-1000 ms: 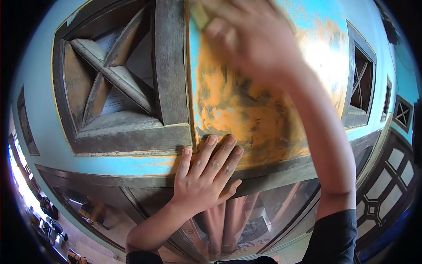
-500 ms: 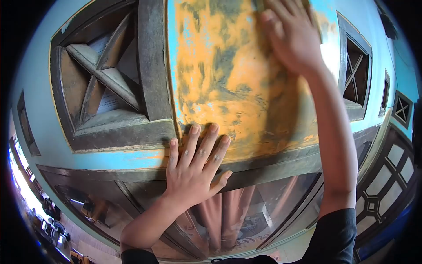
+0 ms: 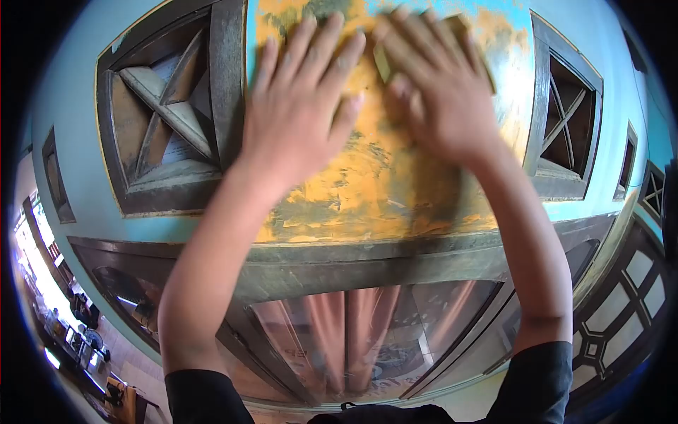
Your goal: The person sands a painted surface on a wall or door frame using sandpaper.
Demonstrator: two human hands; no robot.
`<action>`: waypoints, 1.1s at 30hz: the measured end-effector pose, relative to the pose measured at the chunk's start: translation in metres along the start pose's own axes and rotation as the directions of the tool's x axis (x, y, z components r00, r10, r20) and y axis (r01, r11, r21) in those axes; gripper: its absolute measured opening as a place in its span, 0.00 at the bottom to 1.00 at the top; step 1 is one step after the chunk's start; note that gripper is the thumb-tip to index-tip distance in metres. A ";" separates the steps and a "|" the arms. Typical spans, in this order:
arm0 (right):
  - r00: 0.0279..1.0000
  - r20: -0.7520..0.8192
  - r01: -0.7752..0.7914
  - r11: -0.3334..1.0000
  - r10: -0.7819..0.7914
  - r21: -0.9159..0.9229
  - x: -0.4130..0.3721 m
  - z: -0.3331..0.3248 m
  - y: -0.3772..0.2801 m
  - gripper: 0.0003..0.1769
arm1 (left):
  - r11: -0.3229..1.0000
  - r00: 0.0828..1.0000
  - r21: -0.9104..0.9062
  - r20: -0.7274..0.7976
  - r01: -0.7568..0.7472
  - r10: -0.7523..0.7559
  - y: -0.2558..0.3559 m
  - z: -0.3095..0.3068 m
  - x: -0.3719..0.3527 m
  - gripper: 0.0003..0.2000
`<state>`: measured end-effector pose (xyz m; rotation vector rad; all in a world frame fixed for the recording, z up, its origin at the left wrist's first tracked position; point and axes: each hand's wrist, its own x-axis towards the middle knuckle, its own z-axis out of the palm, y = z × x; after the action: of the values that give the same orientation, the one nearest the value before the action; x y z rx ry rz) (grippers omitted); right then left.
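An orange-and-dark patched wall panel (image 3: 374, 184) with light blue paint at its edges fills the upper middle. My left hand (image 3: 300, 106) lies on its upper left part, fingers spread, holding nothing. On the upper right of the panel, my right hand (image 3: 441, 85) presses on a flat yellowish-brown pad (image 3: 487, 71), whose edges show beside the fingers. The fingers of this hand are slightly blurred, and what the pad is made of cannot be told.
Dark wooden vents with crossed slats stand left (image 3: 166, 109) and right (image 3: 565, 113) of the panel. Below runs a dark wooden frame (image 3: 367, 265) over glass with pink curtains (image 3: 371, 325). A dark panelled door (image 3: 621, 304) is at the right.
My left hand has moved up from the panel's lower edge to its upper left. My right hand has shifted left and slightly down with the pad. The view has shifted a little.
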<state>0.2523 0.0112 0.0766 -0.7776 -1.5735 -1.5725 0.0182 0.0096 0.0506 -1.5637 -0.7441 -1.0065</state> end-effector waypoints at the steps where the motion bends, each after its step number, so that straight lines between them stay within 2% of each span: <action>1: 0.994 0.071 0.080 0.997 -0.080 -0.005 -0.009 -0.008 -0.008 0.31 | 0.999 1.000 0.032 -0.001 -0.007 0.007 -0.008 0.002 0.016 0.31; 2: 0.994 0.045 0.096 0.991 -0.101 0.095 -0.008 -0.007 0.007 0.31 | 0.998 1.000 0.065 0.000 -0.014 0.014 -0.015 0.003 0.030 0.30; 3: 0.997 -0.031 0.071 0.992 -0.068 0.105 -0.003 -0.001 0.025 0.31 | 0.995 1.000 0.095 0.001 -0.023 0.023 -0.018 0.002 0.039 0.29; 5: 0.959 0.162 -0.239 0.971 0.231 0.030 0.015 -0.017 0.055 0.33 | 0.997 0.999 0.078 0.032 0.016 -0.018 -0.016 -0.005 0.043 0.29; 6: 0.947 0.065 -0.318 0.944 0.313 0.091 0.015 -0.010 0.059 0.34 | 0.997 0.998 0.064 0.050 0.033 -0.037 -0.014 -0.008 0.042 0.29; 9: 0.993 -0.081 -0.077 0.993 0.084 0.085 -0.003 -0.003 0.030 0.31 | 0.996 0.995 0.063 0.072 0.067 -0.072 -0.012 -0.013 0.042 0.29; 10: 1.000 0.018 -0.029 0.972 0.025 0.235 -0.014 -0.016 0.002 0.31 | 0.995 0.994 0.066 0.075 0.075 -0.080 -0.011 -0.013 0.041 0.29; 11: 0.994 0.028 0.097 0.971 -0.106 0.220 -0.028 -0.015 -0.014 0.30 | 0.993 0.993 0.078 0.070 0.086 -0.091 -0.011 -0.012 0.042 0.29; 13: 0.991 0.035 0.113 0.961 -0.126 0.253 -0.029 -0.019 -0.002 0.30 | 0.990 0.992 0.100 0.064 0.102 -0.109 -0.010 -0.010 0.042 0.30; 15: 0.999 -0.025 -0.020 0.991 0.023 0.130 -0.020 -0.010 0.019 0.30 | 0.993 0.992 0.061 0.070 0.102 -0.106 -0.009 -0.013 0.040 0.30; 16: 0.995 -0.065 -0.071 0.986 0.082 0.152 -0.018 -0.008 0.025 0.30 | 0.994 0.992 0.042 0.072 0.103 -0.106 -0.009 -0.014 0.039 0.31; 19: 0.992 -0.062 -0.096 0.985 0.106 0.140 -0.023 -0.006 0.010 0.29 | 0.993 0.991 0.044 0.072 0.105 -0.108 -0.010 -0.013 0.040 0.30; 20: 0.996 -0.038 -0.079 0.983 0.087 0.165 -0.026 -0.007 0.007 0.30 | 0.993 0.991 0.051 0.073 0.109 -0.113 -0.009 -0.013 0.041 0.30; 23: 0.990 0.065 0.109 0.961 -0.129 0.253 -0.041 -0.016 -0.006 0.30 | 0.991 0.989 0.064 0.074 0.120 -0.125 -0.008 -0.014 0.039 0.29; 27: 0.973 0.095 0.174 0.939 -0.210 0.295 -0.049 -0.024 -0.006 0.30 | 0.992 0.990 0.058 0.072 0.116 -0.120 -0.007 -0.014 0.038 0.29; 31: 0.999 0.046 0.012 0.979 -0.021 0.203 -0.037 -0.021 0.007 0.41 | 0.993 0.992 0.068 0.071 0.097 -0.101 -0.009 -0.014 0.037 0.29; 33: 0.995 0.098 -0.001 0.990 -0.013 0.138 -0.037 -0.023 -0.012 0.46 | 0.992 0.993 0.092 0.066 0.091 -0.098 -0.010 -0.013 0.038 0.30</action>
<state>0.2637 -0.0091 0.0383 -0.7852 -1.7367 -1.4313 0.0232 -0.0024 0.0899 -1.5053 -0.9075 -0.9778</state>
